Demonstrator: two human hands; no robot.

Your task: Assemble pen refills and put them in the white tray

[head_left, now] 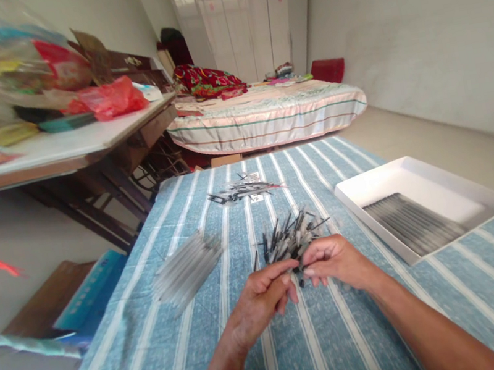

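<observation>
My left hand (pixel 268 291) and my right hand (pixel 336 261) meet at the near edge of a heap of small black and grey slim pieces (pixel 290 237). Both are closed, with thumb and fingers pinched together. Between the fingertips shows a bit of something dark, too small to make out. Left of the heap lies a row of pale grey slender sticks (pixel 189 266), blurred at the edges. At the right, an open white box (pixel 454 189) holds a row of dark slender sticks (pixel 410 222).
Blue-and-white striped cloth (pixel 289 366) covers the table. Farther back lies a loose bunch of thin black pieces (pixel 243 190) by a printed label. A side table (pixel 124 120) with plastic bags stands at the left; a bed (pixel 268 116) is behind.
</observation>
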